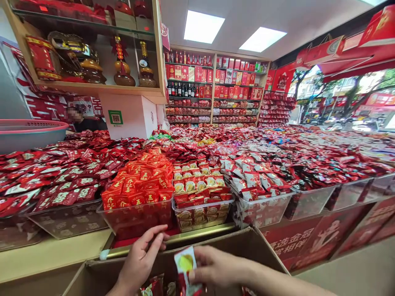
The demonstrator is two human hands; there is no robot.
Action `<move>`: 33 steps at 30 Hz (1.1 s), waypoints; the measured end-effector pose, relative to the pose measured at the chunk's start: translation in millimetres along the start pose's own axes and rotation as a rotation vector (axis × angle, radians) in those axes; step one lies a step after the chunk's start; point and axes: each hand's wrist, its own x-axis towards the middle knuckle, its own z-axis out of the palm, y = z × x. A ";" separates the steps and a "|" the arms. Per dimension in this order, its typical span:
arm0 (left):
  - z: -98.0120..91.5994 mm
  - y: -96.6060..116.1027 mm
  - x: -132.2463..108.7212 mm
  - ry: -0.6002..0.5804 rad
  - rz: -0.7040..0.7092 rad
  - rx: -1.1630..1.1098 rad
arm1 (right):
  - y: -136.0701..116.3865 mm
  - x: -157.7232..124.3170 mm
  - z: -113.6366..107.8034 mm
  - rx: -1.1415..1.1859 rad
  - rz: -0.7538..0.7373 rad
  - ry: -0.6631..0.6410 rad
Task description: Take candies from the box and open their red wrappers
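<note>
My right hand (216, 267) pinches a small snack packet (185, 263), white and red with a yellow-green picture, over an open cardboard box (265, 250) at the bottom of the head view. My left hand (140, 261) hovers beside it with fingers spread, holding nothing, just in front of a clear bin (135, 222) of orange-red packets. More wrapped packets lie inside the box under my hands, partly hidden. A second clear bin (202, 213) right behind holds rows of packets like the one I hold.
A long counter carries several clear bins heaped with red wrapped sweets. A grey basin with a pink rim (27, 135) sits at the left. Wall shelves (212, 86) with bottles and red boxes stand behind. A person sits behind the counter at left. The street opens at right.
</note>
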 end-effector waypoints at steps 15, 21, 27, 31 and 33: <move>27.9 21.7 -7.2 -0.193 -0.177 -0.325 | 13.2 25.3 -16.9 0.177 -0.045 0.202; 28.2 21.5 -6.6 -0.133 -0.160 -0.273 | 9.2 23.9 -16.5 -0.181 -0.088 0.315; 47.5 21.8 -13.3 -0.017 -0.312 -0.567 | 6.6 17.7 -18.7 -0.707 -0.165 0.533; 57.5 32.8 -20.6 -0.042 -0.293 -0.738 | 0.7 13.3 -17.1 -0.785 -0.271 0.474; 55.4 36.6 -20.8 -0.043 -0.316 -0.738 | -3.1 11.7 -16.1 -0.726 -0.336 0.435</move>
